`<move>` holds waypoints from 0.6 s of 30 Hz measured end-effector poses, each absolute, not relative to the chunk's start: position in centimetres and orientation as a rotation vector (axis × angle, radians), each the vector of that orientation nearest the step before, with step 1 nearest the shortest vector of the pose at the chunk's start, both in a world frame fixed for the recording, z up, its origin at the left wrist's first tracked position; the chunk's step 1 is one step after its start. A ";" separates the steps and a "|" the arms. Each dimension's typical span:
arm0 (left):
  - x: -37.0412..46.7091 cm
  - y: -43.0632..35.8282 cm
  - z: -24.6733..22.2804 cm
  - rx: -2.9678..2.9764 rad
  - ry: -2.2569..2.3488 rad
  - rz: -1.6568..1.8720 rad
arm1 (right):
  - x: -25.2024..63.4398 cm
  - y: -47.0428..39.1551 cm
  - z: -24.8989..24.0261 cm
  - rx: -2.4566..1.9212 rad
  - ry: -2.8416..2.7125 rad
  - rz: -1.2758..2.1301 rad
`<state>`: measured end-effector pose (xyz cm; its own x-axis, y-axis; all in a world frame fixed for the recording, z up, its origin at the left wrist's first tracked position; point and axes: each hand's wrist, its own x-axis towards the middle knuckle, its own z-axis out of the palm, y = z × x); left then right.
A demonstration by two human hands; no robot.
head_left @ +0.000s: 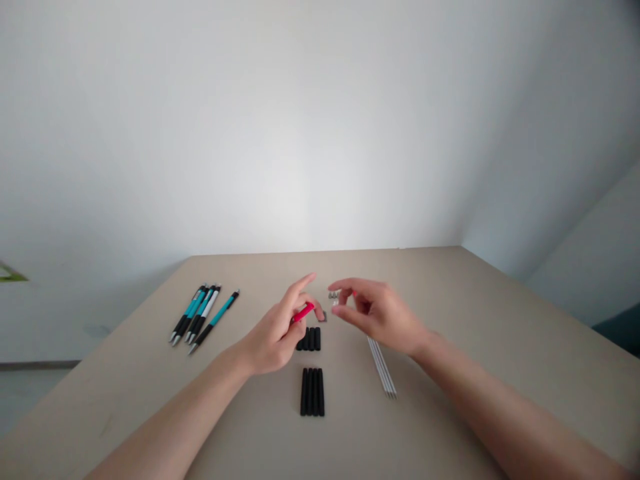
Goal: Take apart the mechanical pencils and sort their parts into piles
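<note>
My left hand [280, 331] is closed on a short pink-red pen barrel [303, 312], with the index finger stretched out. Opposite it, my right hand [377, 310] hovers with thumb and index finger apart and nothing visible between the tips. Small silvery pieces [333, 295] lie just beyond those fingertips. A speck of red shows by the right fingers; its source is hidden. Below the left fingers lies a small dark metallic piece [323, 317]. Short black tubes [311, 339] sit in a row, partly covered by the left hand. White refills [383, 370] extend from under the right hand.
Longer black grips [313, 392] lie side by side nearer me. At the left, several pens [193, 313] with blue or white barrels lie together, and one blue pen [215, 321] is slightly apart. A white wall [310, 133] stands behind the beige table [440, 293].
</note>
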<state>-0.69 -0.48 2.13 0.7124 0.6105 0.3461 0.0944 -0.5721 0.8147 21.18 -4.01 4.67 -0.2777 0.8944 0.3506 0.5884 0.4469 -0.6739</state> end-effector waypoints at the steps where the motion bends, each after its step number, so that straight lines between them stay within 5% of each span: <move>1: -0.6 -0.6 2.1 2.071 0.525 0.777 | 20.5 -4.2 4.4 -1.156 -2.076 0.482; 9: -0.6 -0.9 1.8 2.128 0.624 0.740 | 18.9 -4.1 3.0 -1.047 -2.150 0.313; 18: -0.5 0.7 1.6 2.309 0.996 1.008 | 19.9 -3.1 2.4 -1.429 -1.794 0.428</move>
